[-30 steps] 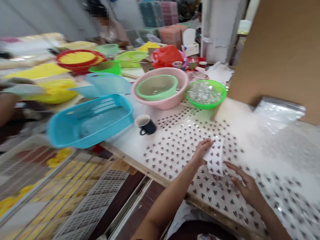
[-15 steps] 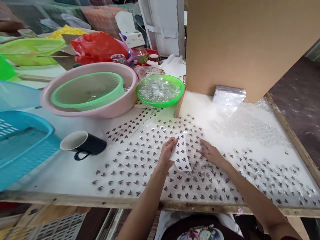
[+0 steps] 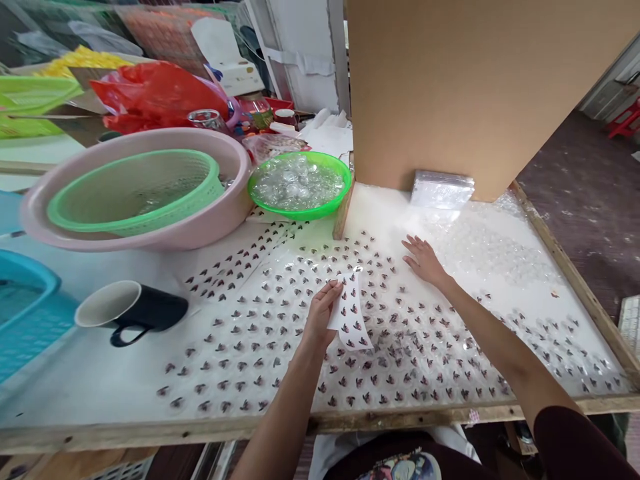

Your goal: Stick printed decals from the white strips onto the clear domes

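My left hand (image 3: 321,310) pinches a white strip of paper (image 3: 354,317) printed with small dark winged figures in two columns. The strip curls down over the table. My right hand (image 3: 424,259) is farther out to the right, fingers spread, with nothing in it; whether it touches the white tabletop cannot be made out. Around and under both hands lie many small clear round pieces (image 3: 280,317), most showing a dark winged figure. More clear pieces without figures (image 3: 493,240) spread over the right side of the table.
A green bowl (image 3: 345,200) of clear pieces stands beside a pink basin (image 3: 37,220) holding a green colander (image 3: 65,207). A dark mug (image 3: 163,308) lies on its side near a blue basket (image 3: 45,327). Clear plastic packets (image 3: 443,190) lean against a cardboard panel (image 3: 480,87).
My right hand has moved away from the strip, outward and farther back, and its fingers have spread. My left hand still holds the strip. The view has shifted to the right.
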`<action>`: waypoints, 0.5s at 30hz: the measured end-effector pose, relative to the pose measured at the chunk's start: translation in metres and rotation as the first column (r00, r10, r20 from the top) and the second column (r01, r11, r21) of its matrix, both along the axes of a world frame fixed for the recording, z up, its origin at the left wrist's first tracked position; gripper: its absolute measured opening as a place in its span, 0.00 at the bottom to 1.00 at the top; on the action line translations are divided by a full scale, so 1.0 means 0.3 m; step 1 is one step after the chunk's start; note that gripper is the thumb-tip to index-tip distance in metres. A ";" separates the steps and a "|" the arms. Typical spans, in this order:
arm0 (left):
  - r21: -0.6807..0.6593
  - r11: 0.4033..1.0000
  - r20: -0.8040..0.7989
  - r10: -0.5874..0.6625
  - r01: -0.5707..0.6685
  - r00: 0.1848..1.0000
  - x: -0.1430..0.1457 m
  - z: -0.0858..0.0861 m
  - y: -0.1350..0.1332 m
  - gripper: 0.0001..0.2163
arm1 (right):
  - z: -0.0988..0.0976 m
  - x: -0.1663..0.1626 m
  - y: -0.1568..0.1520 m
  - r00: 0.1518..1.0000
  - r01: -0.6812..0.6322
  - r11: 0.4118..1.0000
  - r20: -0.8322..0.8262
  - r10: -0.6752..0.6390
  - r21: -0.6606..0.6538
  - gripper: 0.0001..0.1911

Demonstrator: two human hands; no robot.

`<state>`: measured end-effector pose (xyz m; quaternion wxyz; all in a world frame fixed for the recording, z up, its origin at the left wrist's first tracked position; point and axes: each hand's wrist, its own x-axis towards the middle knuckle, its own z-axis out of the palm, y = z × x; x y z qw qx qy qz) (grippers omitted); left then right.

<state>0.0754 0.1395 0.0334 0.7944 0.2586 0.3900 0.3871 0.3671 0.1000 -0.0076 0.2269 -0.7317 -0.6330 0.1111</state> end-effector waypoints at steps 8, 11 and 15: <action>-0.008 1.000 -0.006 0.009 -0.009 1.000 0.003 -0.012 0.008 0.18 | -0.087 0.062 -0.048 0.990 -0.024 0.995 0.135 0.037 -0.097 0.30; -0.028 1.000 -0.001 0.001 -0.001 1.000 0.007 -0.014 0.006 0.18 | -0.089 0.033 -0.101 0.991 -0.061 0.994 0.112 0.071 -0.095 0.29; -0.007 1.000 -0.035 0.001 -0.002 0.999 0.007 -0.020 0.004 0.16 | -0.076 0.014 -0.140 0.996 -0.072 0.994 0.051 0.077 -0.087 0.31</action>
